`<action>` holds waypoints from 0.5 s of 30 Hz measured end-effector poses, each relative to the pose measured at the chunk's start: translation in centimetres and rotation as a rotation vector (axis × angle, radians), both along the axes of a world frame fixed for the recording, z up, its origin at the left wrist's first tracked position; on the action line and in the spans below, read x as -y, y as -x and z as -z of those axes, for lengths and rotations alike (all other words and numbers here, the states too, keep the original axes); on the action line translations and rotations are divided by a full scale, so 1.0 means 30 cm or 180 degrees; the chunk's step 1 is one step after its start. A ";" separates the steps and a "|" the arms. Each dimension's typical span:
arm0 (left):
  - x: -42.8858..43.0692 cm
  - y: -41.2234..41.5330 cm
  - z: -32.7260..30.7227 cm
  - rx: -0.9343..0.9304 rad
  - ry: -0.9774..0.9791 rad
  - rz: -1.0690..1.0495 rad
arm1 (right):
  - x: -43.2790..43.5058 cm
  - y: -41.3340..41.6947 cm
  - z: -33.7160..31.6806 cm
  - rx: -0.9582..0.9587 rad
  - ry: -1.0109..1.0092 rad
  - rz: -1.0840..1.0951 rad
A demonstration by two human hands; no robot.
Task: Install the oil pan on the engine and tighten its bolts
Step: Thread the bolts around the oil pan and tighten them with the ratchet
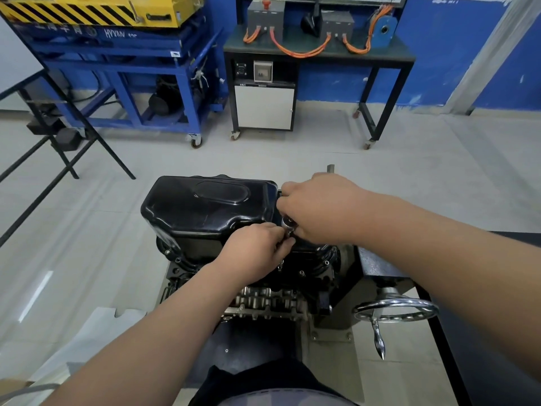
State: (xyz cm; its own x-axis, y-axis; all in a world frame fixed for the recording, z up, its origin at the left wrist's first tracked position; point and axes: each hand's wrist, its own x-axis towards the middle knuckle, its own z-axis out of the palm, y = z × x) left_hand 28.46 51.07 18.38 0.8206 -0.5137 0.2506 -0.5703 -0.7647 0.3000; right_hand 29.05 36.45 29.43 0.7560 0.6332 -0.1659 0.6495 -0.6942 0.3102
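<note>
Grip of left hand [254, 248] and right hand [322, 209] together on silver ratchet [288, 223] at right rim of black oil pan [205, 206]

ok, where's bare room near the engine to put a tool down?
Free: the top of the oil pan, left of both hands; the grey stand plate between engine and handwheel. Crowded: the pan's near right edge, where left hand and right hand meet on the chrome socket tool.

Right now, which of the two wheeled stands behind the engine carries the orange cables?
The black-framed bench, right of the blue cart; orange cables loop across its top.
</note>
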 end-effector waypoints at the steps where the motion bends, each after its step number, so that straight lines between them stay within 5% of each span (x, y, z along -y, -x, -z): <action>1: 0.005 0.000 -0.001 -0.0058 -0.0008 -0.0069 | -0.006 0.008 0.002 0.0023 -0.0022 0.0076; 6: 0.025 -0.006 -0.008 -0.0388 -0.0160 -0.0305 | -0.023 0.035 0.027 0.0128 -0.0376 0.0778; 11: 0.012 -0.003 0.008 -0.0187 -0.0059 0.0044 | 0.018 -0.001 0.018 -0.0178 -0.0376 0.0051; 15: 0.017 0.002 0.009 -0.0399 0.0066 -0.0332 | -0.004 0.026 0.056 0.0039 -0.0627 0.0598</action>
State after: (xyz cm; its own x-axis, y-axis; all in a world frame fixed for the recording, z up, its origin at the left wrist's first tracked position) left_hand 28.39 50.57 18.10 0.8948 -0.4197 0.1525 -0.4451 -0.8107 0.3803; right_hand 28.25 36.57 27.73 0.8645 0.5008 -0.0434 0.5006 -0.8499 0.1643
